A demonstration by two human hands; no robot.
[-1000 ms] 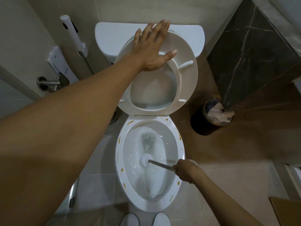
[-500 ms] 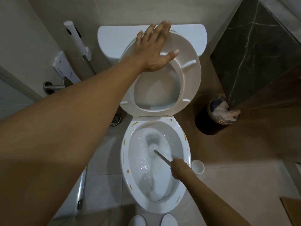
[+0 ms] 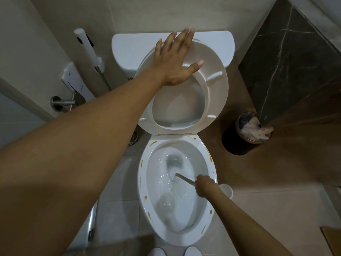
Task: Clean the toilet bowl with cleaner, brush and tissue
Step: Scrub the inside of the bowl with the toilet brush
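L hand (image 3: 175,60) is pressed flat, fingers straight, on the raised toilet seat (image 3: 215,100). Toilet brush (image 3: 184,179), head in bowl water (image 3: 171,183), is gripped at its thin rigid handle by R hand (image 3: 204,186); prob. light, wet, slippery, so gripped high.

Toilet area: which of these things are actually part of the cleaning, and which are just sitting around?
In use:
toilet bowl
brush, gripped by right hand
raised seat, held back by left hand

Just around:
waste bin
bidet sprayer
white cup
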